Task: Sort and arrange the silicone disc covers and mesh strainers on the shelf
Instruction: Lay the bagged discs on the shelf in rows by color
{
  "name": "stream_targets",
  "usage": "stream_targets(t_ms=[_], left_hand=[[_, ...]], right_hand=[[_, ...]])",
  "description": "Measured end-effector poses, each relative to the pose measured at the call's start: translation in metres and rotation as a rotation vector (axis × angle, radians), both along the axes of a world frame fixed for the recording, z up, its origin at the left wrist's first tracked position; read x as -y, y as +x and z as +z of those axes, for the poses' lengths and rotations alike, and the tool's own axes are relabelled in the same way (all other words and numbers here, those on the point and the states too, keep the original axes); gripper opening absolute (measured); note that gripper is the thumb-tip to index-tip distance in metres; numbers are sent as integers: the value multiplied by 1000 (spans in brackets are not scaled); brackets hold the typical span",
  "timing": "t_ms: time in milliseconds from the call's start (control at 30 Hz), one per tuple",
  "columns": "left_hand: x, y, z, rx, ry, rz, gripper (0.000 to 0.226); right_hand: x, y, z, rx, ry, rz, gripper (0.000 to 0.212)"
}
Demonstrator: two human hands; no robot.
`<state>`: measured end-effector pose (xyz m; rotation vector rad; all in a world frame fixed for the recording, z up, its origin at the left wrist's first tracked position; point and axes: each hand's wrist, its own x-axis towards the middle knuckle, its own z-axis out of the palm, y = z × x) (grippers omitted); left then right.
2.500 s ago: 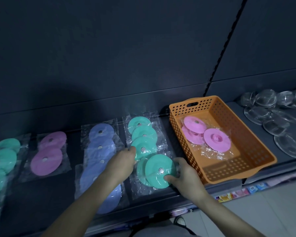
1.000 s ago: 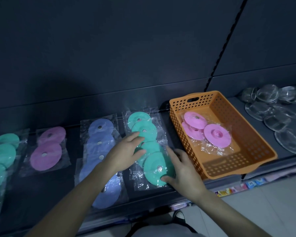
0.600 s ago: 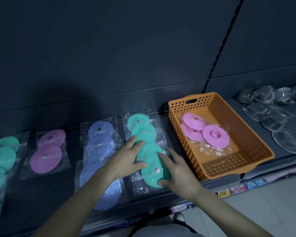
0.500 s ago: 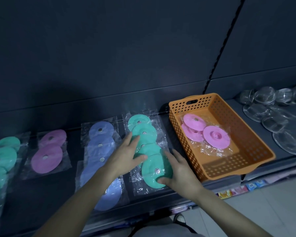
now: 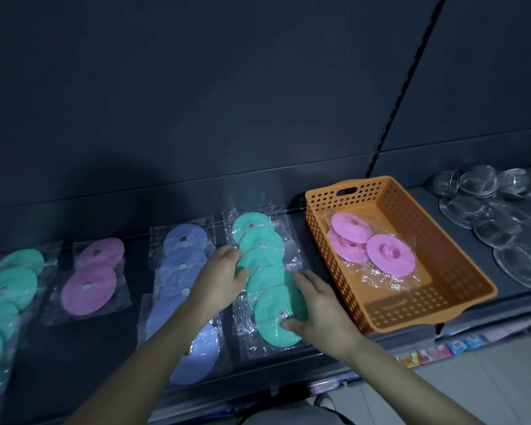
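The right hand [image 5: 318, 305] grips the front disc [image 5: 273, 320]: the thumb presses its face beside the centre hub and the fingers [image 5: 304, 280] reach round its right rim, which the palm hides. That disc is the nearest of the green row [image 5: 259, 240], five overlapping discs in clear bags [image 5: 293, 262] running back across the shelf [image 5: 292, 352].

The left hand [image 5: 219, 279] rests against the row's left side at the third disc, fingers loosely bent and holding nothing that shows. Its fingertips are hard to separate from the crinkled plastic.

Left of that forearm lies a blue row [image 5: 184, 239], partly covered by the arm. Further left are a purple pair [image 5: 88, 289] and a green pile [image 5: 11, 285] cut off by the frame edge.

Just right of the right hand sits an orange basket [image 5: 460, 312] with bagged pink discs [image 5: 390, 254]. Beyond it, strainers [image 5: 478, 182] lie blurred, and their number is unclear.
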<state>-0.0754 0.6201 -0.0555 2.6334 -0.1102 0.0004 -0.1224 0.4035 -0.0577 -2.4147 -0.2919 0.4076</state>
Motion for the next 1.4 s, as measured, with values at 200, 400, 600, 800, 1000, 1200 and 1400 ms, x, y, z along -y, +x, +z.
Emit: stream_targets(t_ms=[200,400,600,800,1000,1200,1400], left_hand=[[7,11,31,95,60,-63,44],[34,17,51,138,26,-170,37],[70,24,63,185,6,-261,38],[118,34,73,300,51,-396,32],[176,65,72,60,324,-594,38],[207,85,46,-274,603,-584,103],[218,93,29,-387,726,-530,120]], right_hand=[[-5,8,42,142,43,44,73],[31,35,81,351,-51,-59,47],[85,55,74,247,-221,-134,48],[132,75,59,13,-266,-100,54],[155,93,52,27,-287,-37,22],[162,101,32,-56,-358,50,42],[169,102,15,-113,-320,24,90]])
